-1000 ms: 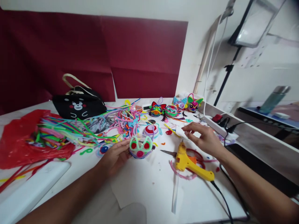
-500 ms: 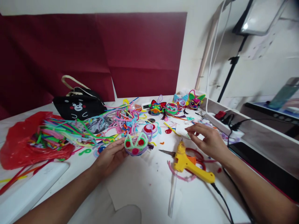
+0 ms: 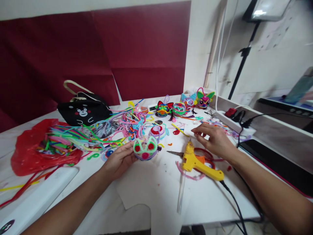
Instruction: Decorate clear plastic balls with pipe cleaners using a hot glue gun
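My left hand (image 3: 122, 160) is closed around the side of a pipe-cleaner ball ornament (image 3: 145, 148). The ornament has light green outlines, two red round patches and a pink one below. Over the table to the right, my right hand (image 3: 215, 139) hovers just past the nozzle of a yellow hot glue gun (image 3: 194, 164). Its thumb and forefinger are bent towards each other in a pinch; anything between the tips is too small to make out. Scissors (image 3: 175, 153) lie partly under the glue gun, and a clear glue stick (image 3: 181, 194) sticks out of its rear.
Pipe cleaners (image 3: 133, 125) spill from a red plastic bag (image 3: 23, 153) on the left. Several finished ornaments (image 3: 163, 109) stand at the back. A power strip (image 3: 236, 124) and a black phone-like slab (image 3: 276, 166) lie right; the glue gun's cord (image 3: 232, 197) trails off the front edge.
The camera view has shifted slightly. My left hand still holds the ornament, which is turned a little more upright towards me. My right hand stays near the nozzle, its fingers slightly more curled.
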The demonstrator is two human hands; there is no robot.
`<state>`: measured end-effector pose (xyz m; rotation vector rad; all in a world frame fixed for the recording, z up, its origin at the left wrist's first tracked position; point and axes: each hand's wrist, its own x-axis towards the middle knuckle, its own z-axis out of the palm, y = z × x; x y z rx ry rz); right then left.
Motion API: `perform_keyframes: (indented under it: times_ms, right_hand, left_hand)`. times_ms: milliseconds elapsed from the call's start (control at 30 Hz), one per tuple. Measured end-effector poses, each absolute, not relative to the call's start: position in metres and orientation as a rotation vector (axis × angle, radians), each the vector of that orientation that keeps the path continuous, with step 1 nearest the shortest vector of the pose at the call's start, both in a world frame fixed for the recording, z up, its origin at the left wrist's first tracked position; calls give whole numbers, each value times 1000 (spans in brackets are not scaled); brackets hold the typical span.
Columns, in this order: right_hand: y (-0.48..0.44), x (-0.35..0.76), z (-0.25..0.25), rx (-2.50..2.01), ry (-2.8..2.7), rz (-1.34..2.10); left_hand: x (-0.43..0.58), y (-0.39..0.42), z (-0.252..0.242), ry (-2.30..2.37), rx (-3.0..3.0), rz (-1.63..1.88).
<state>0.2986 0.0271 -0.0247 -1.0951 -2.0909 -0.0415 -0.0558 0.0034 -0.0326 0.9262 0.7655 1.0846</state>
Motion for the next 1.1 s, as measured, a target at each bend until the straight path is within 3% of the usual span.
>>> perform_keyframes:
  times_ms: [1100]
  right_hand:
    - [23,293,-26,-1136,-2182,48]
  left_hand:
    - [-50,-9,-23,968,918,784]
